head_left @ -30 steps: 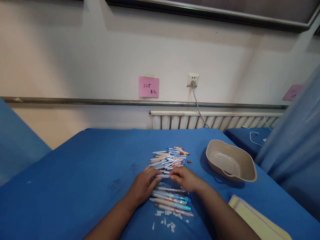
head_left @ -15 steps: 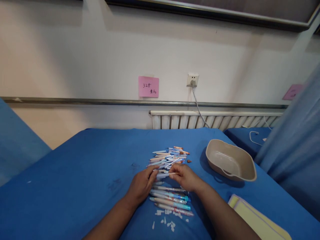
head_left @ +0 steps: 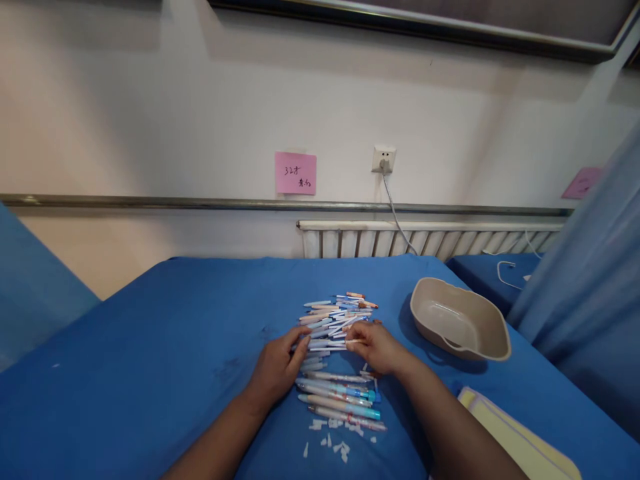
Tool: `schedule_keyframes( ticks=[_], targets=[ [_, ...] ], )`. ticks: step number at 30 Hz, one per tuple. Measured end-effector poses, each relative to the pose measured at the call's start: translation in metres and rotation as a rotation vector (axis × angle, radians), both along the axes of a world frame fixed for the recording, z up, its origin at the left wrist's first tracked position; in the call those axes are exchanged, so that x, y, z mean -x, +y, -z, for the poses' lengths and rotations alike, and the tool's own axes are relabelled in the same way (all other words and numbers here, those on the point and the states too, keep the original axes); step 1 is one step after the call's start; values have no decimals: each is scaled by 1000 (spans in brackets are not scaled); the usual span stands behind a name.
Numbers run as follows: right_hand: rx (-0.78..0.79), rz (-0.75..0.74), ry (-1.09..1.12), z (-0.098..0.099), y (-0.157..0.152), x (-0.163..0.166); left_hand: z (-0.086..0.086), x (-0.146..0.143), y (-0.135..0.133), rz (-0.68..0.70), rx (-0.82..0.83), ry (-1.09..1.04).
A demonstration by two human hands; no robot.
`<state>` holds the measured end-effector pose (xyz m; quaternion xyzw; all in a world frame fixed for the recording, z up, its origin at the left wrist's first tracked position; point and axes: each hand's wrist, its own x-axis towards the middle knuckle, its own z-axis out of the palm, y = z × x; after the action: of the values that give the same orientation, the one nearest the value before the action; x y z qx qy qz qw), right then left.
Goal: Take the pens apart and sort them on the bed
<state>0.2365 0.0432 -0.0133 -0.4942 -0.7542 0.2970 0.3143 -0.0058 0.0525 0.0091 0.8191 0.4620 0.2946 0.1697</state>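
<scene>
Between my hands lies a pile of pens and thin white refills on the blue cloth. My left hand is closed, thumb and fingers pinching the left end of a pale pen barrel. With thumb and forefinger together, my right hand grips a thin white pen refill near the barrel's right end. Whether the refill's tip is inside the barrel is too small to tell. Closer to me, several assembled-looking pens lie side by side, and small white pieces are scattered below them.
A beige plastic basin stands on the right of the blue-covered table. A folded yellow cloth lies at the front right. Behind are a radiator and a plugged socket. A blue curtain hangs at right.
My right hand has shifted slightly right and away from me, and my left hand slightly left, so the gap between them is wider. More of the barrel and white refill shows between them.
</scene>
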Motion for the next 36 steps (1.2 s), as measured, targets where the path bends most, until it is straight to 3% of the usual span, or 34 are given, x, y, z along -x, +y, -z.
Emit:
schedule_keyframes(
  ticks=[7, 11, 14, 20, 24, 29, 32, 36],
  targets=[
    [64, 88, -142, 1, 1, -22, 8, 2, 5, 8, -43, -35],
    [164, 103, 10, -2, 1, -20, 8, 2, 4, 11, -28, -40],
    [178, 62, 177, -2, 0, -7, 8, -1, 0, 47, -16, -45],
    [228, -84, 200, 5, -4, 18, 9, -6, -5, 94, -23, -63],
    [240, -86, 211, 4, -3, 4, 8, -2, 1, 50, -23, -69],
    [330, -89, 217, 4, 2, -25, 5, 6, 10, -120, -8, -158],
    [301, -83, 135, 9, 3, -31, 7, 6, 11, -149, 4, -184],
    [219, -68, -68, 13, 2, -23, 7, -1, 5, -28, 23, -102]
  ],
)
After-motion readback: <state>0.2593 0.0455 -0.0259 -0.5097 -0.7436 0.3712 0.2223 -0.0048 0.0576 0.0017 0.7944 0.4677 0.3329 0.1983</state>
